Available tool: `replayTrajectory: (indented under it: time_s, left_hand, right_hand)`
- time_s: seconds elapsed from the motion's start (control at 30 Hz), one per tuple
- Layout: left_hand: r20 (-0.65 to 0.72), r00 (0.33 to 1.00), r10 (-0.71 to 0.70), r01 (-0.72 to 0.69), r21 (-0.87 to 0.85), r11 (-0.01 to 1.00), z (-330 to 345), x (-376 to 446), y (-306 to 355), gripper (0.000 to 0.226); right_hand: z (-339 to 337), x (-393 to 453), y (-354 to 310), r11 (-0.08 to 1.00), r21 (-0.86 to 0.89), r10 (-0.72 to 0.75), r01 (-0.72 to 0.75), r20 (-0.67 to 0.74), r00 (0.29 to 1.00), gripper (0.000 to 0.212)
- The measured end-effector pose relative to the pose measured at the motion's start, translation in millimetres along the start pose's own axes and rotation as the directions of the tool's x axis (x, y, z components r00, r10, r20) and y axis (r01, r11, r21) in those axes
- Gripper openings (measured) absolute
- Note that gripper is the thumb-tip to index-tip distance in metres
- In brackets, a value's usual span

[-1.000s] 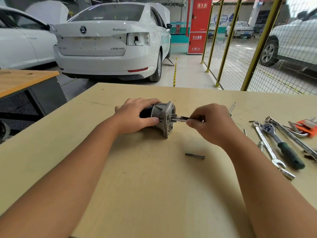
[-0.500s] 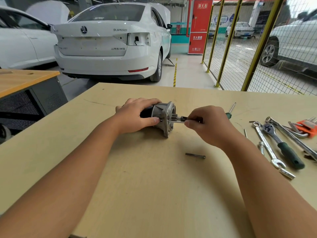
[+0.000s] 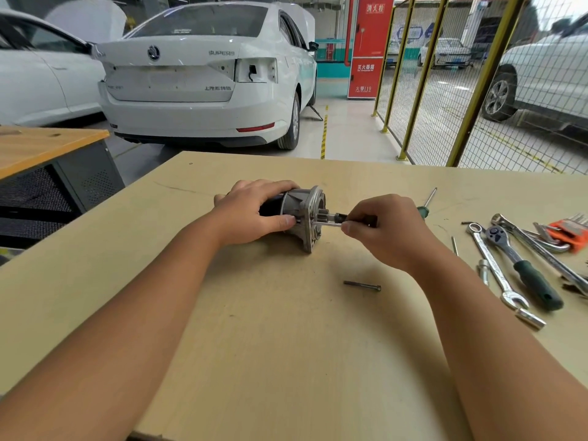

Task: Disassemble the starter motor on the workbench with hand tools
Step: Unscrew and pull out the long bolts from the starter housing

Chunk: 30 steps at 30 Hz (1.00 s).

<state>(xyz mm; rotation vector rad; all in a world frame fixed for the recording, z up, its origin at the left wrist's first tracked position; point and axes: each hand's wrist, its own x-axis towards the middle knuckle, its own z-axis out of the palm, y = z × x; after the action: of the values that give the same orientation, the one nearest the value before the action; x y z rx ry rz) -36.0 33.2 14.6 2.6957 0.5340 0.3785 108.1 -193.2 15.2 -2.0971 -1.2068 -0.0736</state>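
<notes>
The starter motor (image 3: 304, 206) lies on its side in the middle of the workbench (image 3: 286, 361), its grey flanged end pointing right. My left hand (image 3: 254, 211) grips its dark body from above, thumb near the flange. My right hand (image 3: 386, 229) pinches a long bolt (image 3: 331, 222) that sticks out of the flange beside the pinion gear. Another long bolt (image 3: 362, 285) lies loose on the bench in front of the motor.
Tools lie at the right: a green-handled screwdriver (image 3: 425, 206), a combination wrench (image 3: 496, 272), a ratchet with a dark green grip (image 3: 521, 265), an orange hex key set (image 3: 569, 232), a socket extension (image 3: 483, 271). A white car and yellow mesh fence stand beyond the bench.
My right hand has shifted slightly leftward along the bolt; the screwdriver behind it shows more. The motor and my left hand stay put.
</notes>
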Motion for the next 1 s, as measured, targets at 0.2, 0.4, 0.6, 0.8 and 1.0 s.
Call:
replayTrajectory:
  time_s: [0.2, 0.4, 0.6, 0.8, 1.0]
  left_hand:
    - [-0.008, 1.000, 0.004, -0.004, 0.004, 1.000, 1, 0, -1, 0.057]
    - [-0.007, 1.000, -0.007, 0.007, 0.009, 1.000, 0, 0, -1, 0.058]
    - [-0.009, 1.000, -0.008, 0.008, 0.010, 1.000, 0, 1, -1, 0.059]
    - [-0.010, 1.000, -0.012, 0.012, 0.012, 1.000, 1, 1, -2, 0.061]
    - [-0.009, 1.000, -0.010, 0.010, 0.012, 1.000, 2, 2, -2, 0.060]
  right_hand:
    - [5, 0, -2, 1.000, -0.005, 0.002, -0.002, 0.023, 1.000, 0.010]
    - [-1, 1, 3, 1.000, 0.018, 0.020, -0.020, 0.002, 1.000, 0.013]
    - [0, 0, 2, 0.999, 0.035, 0.014, -0.015, 0.010, 1.000, 0.012]
    - [1, -1, -2, 1.000, -0.004, 0.012, -0.012, 0.021, 1.000, 0.010]
    - [-1, 4, -9, 0.978, -0.207, 0.004, 0.011, 0.072, 0.997, 0.018]
